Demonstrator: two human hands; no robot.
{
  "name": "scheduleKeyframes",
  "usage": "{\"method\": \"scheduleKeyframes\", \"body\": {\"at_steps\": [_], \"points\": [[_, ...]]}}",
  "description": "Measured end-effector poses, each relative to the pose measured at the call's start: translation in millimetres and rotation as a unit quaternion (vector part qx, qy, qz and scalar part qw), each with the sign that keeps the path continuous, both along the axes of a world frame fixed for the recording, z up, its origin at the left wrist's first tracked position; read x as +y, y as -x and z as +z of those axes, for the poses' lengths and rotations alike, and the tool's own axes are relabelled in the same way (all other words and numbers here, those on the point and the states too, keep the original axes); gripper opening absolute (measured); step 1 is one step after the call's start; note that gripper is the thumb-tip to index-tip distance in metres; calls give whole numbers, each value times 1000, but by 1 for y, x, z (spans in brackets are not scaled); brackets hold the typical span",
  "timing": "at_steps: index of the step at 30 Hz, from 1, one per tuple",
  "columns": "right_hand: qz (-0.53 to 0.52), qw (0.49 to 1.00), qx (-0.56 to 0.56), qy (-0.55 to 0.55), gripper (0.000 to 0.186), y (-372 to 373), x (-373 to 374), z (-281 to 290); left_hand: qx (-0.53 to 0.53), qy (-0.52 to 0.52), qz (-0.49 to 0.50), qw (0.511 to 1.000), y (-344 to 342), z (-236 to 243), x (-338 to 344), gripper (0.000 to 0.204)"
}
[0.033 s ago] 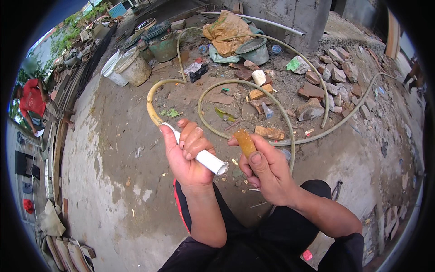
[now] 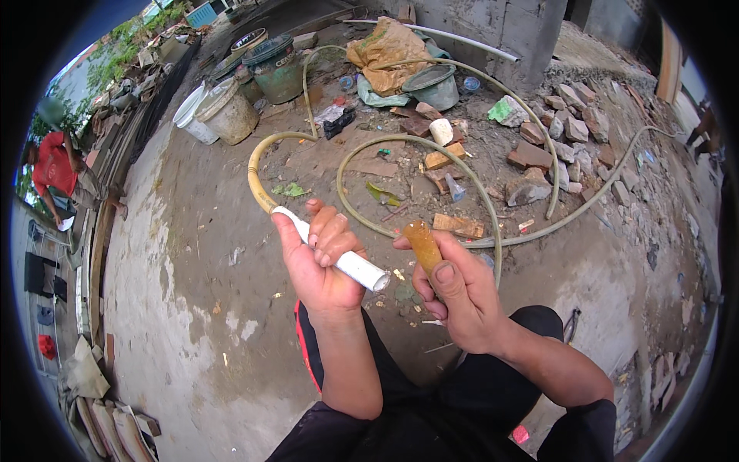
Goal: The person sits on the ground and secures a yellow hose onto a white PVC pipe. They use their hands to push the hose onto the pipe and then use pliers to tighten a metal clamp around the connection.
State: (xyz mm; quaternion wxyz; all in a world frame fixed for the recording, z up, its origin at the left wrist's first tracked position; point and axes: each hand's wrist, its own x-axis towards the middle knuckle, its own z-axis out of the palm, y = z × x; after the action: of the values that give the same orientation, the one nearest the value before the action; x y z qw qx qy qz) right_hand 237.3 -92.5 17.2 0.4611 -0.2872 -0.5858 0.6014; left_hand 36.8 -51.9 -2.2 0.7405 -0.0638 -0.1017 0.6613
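My left hand [image 2: 319, 277] is closed round a short white plastic pipe [image 2: 359, 269], its near end open and tilted toward my lap. At the pipe's far end, a yellow hose [image 2: 256, 173] meets it and curves away over the ground. Pinched between the thumb and fingers of my right hand [image 2: 466, 300] is a yellowish-brown hose end [image 2: 423, 245], pointing up. A gap separates it from the pipe. Where this hose runs below my right hand is hidden. A paler hose [image 2: 486, 192] lies in wide loops just beyond my hands.
Buckets [image 2: 229, 115] stand at the far left. A brown sack [image 2: 389, 54] lies beside a grey-green bucket [image 2: 431, 86]. Broken bricks and rubble [image 2: 531, 158] cover the right side, near a concrete pillar [image 2: 504, 38]. A person in a red shirt [image 2: 54, 165] is at the left edge.
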Motion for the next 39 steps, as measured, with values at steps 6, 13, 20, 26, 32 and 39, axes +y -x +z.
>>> {"method": "scheduleKeyframes", "body": {"at_steps": [6, 13, 20, 26, 32, 39], "points": [[-13, 962, -233, -140, 21, 5, -13, 2, 35, 35, 96, 994, 18, -14, 7, 71], [13, 950, -272, -151, 18, 17, -16, -10, 50, 30, 65, 996, 21, -20, -2, 63], [44, 944, -301, -126, 20, 24, -10, -19, 49, 28, 14, 998, 16, -8, -9, 59], [-2, 929, -345, -135, 21, 33, -10, -28, 90, -7, 52, 995, 12, -29, -7, 59], [-29, 937, -323, -126, 21, 40, -10, -31, 58, 32, 103, 992, 11, -31, -10, 62], [70, 975, -209, -36, 29, 41, -7, -29, 27, -2, 82, 996, 17, -30, -14, 61]]}}
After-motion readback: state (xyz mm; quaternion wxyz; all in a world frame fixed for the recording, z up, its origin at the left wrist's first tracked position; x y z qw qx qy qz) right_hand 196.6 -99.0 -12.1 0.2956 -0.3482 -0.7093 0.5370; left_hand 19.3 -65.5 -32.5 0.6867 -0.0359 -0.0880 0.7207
